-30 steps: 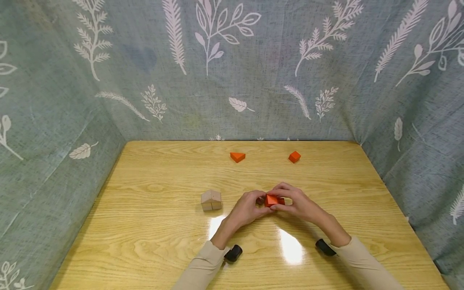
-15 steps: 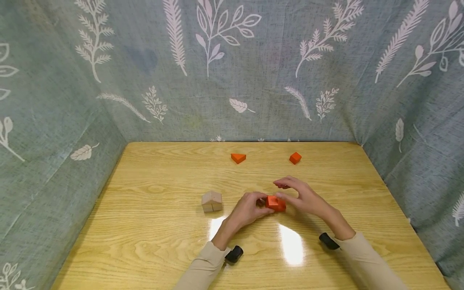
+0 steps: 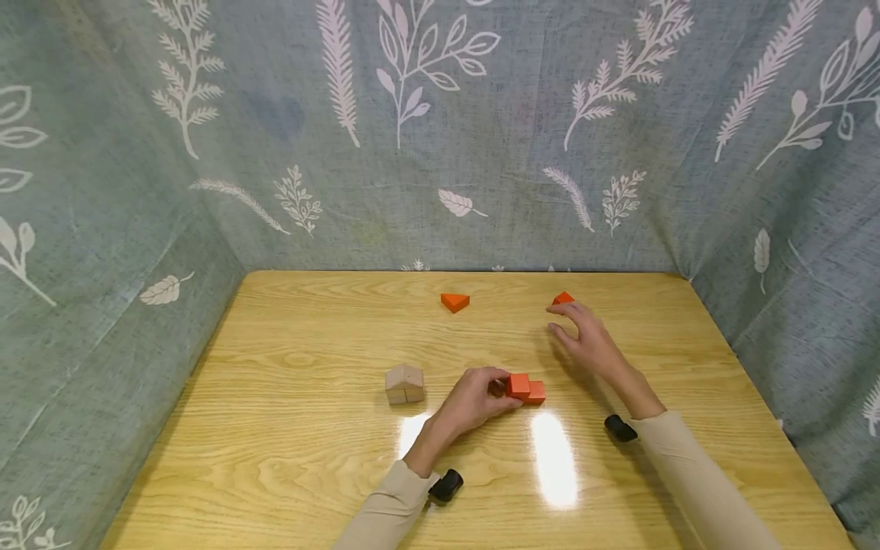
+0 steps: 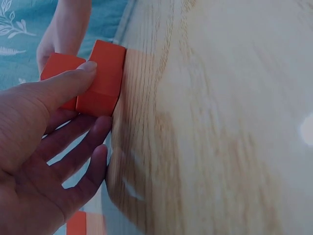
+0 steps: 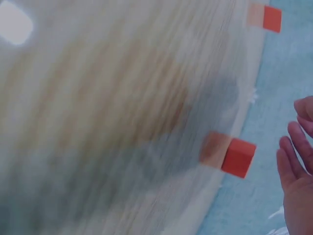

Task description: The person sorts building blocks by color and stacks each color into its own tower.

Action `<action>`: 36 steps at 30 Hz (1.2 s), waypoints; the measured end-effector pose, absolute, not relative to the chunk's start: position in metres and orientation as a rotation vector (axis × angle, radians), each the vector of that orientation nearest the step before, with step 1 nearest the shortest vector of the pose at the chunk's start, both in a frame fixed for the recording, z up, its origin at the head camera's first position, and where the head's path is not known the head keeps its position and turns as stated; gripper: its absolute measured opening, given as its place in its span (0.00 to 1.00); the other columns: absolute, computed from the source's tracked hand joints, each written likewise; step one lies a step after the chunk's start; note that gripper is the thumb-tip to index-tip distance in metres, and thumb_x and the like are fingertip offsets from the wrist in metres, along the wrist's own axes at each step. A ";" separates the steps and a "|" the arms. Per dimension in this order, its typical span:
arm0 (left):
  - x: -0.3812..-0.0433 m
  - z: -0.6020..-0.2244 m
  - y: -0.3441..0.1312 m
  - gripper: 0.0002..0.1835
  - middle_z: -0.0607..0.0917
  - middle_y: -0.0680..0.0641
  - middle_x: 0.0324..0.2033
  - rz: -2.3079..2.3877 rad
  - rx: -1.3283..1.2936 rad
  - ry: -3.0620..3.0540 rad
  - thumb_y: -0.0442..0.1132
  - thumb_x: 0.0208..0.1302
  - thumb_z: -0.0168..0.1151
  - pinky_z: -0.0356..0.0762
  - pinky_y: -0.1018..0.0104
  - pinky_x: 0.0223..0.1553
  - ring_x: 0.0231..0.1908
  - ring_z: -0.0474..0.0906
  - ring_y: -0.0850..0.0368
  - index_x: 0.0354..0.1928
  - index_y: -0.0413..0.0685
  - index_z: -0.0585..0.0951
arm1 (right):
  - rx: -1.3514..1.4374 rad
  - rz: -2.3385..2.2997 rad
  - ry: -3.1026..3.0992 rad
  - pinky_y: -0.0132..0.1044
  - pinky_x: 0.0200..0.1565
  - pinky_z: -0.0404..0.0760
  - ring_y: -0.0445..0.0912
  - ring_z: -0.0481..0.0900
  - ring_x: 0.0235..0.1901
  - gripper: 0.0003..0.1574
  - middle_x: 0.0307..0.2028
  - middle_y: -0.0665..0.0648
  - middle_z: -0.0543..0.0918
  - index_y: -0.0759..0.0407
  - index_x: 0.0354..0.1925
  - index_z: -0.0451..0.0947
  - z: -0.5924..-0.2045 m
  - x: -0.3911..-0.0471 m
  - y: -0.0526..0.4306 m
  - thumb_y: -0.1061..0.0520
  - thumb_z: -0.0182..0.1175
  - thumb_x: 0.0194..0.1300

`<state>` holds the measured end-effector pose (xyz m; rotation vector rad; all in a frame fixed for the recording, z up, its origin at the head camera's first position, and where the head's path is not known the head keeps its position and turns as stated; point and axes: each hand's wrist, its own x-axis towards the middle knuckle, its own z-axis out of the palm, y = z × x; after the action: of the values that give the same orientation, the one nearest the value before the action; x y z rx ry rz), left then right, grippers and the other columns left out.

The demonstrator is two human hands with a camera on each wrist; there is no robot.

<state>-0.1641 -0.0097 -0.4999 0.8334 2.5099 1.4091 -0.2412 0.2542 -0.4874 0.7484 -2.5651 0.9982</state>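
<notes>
Here, seen from above, a person's two arms stretch over a wood-grain desk [image 3: 289,336]. At the centre of the frame, the left hand [image 3: 470,401] pinches a red stack [image 3: 526,391] between thumb and fingers: the upper cube [image 3: 519,383] sits on a layer whose lower block [image 3: 537,393] juts out to the right. Farther up and right, the right hand [image 3: 587,342] hovers with thumb and fingers parted, nothing between them, partly hiding a far red cube [image 3: 564,297]; the right wrist view shows a gap between them. An orange triangular prism [image 3: 454,302] lies at upper centre; pale wooden blocks [image 3: 405,383] stand left of centre, house-shaped. The step in hand looks to be a reach for the far red cube while the left hand steadies the red stack; the next move would call for the right fingers to close round that cube's sides
</notes>
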 end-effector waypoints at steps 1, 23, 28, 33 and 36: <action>-0.164 -0.500 -0.010 0.17 0.89 0.45 0.44 1.407 0.830 2.510 0.39 0.62 0.76 0.80 0.75 0.42 0.38 0.84 0.62 0.51 0.39 0.87 | 0.729 1.001 -2.556 0.62 0.52 0.77 0.63 0.78 0.52 0.19 0.50 0.68 0.82 0.70 0.56 0.79 -0.488 -0.244 0.256 0.70 0.66 0.67; -0.163 -0.499 -0.010 0.17 0.89 0.45 0.43 1.405 0.808 2.500 0.38 0.62 0.76 0.79 0.75 0.42 0.38 0.83 0.63 0.51 0.40 0.87 | 0.594 0.893 -2.693 0.68 0.62 0.65 0.76 0.68 0.59 0.30 0.59 0.81 0.72 0.80 0.64 0.70 -0.498 -0.273 0.273 0.77 0.62 0.63; -0.162 -0.499 -0.010 0.18 0.89 0.46 0.43 1.403 0.793 2.497 0.39 0.62 0.77 0.79 0.75 0.42 0.38 0.82 0.64 0.51 0.40 0.87 | 0.535 0.946 -2.758 0.64 0.57 0.74 0.71 0.74 0.56 0.27 0.58 0.80 0.74 0.80 0.62 0.69 -0.494 -0.275 0.271 0.75 0.62 0.67; -0.163 -0.499 -0.010 0.18 0.89 0.46 0.43 1.401 0.786 2.501 0.39 0.62 0.76 0.79 0.75 0.42 0.38 0.83 0.64 0.52 0.40 0.86 | 0.450 0.978 -2.818 0.63 0.52 0.79 0.70 0.79 0.51 0.28 0.58 0.78 0.75 0.78 0.64 0.68 -0.491 -0.274 0.269 0.71 0.62 0.68; -0.163 -0.499 -0.011 0.18 0.89 0.46 0.43 1.402 0.783 2.504 0.39 0.62 0.76 0.80 0.75 0.43 0.38 0.83 0.64 0.52 0.40 0.86 | 0.478 0.955 -2.794 0.62 0.51 0.80 0.69 0.79 0.50 0.29 0.57 0.78 0.74 0.77 0.64 0.71 -0.491 -0.274 0.268 0.70 0.64 0.66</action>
<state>-0.1631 -0.0109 -0.4990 0.7835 2.5042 1.4022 -0.2737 0.2682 -0.4911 0.4776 -2.7942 0.9549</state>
